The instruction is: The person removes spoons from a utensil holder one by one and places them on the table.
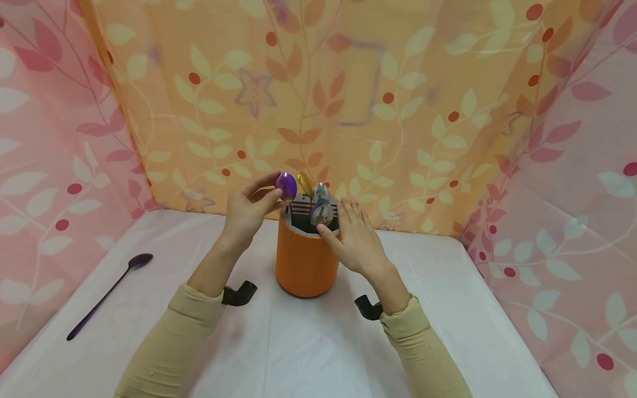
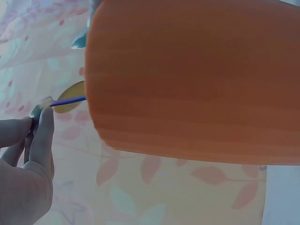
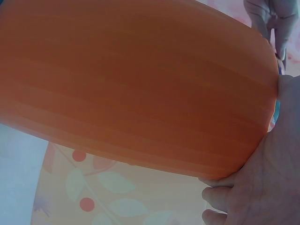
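An orange utensil holder (image 1: 307, 265) with a dark slotted insert (image 1: 301, 207) stands upright on the table. My left hand (image 1: 247, 213) pinches a shiny purple spoon (image 1: 286, 186) by its bowl, over the holder's left side. In the left wrist view, the spoon's thin purple handle (image 2: 70, 101) runs down behind the holder's rim. A gold spoon (image 1: 305, 183) and silver-looking spoons (image 1: 321, 213) stand bowl-up in the holder. My right hand (image 1: 357, 237) rests on the right rim, fingers extended, its thumb by the front silver spoon. The right wrist view shows its fingers along the holder's edge.
A dark purple long-handled spoon (image 1: 110, 296) lies on the white-covered table (image 1: 298, 348) at the left. Patterned cloth (image 1: 318, 110) encloses the back and both sides. Black wrist-worn pieces (image 1: 240, 293) jut inward from both wrists.
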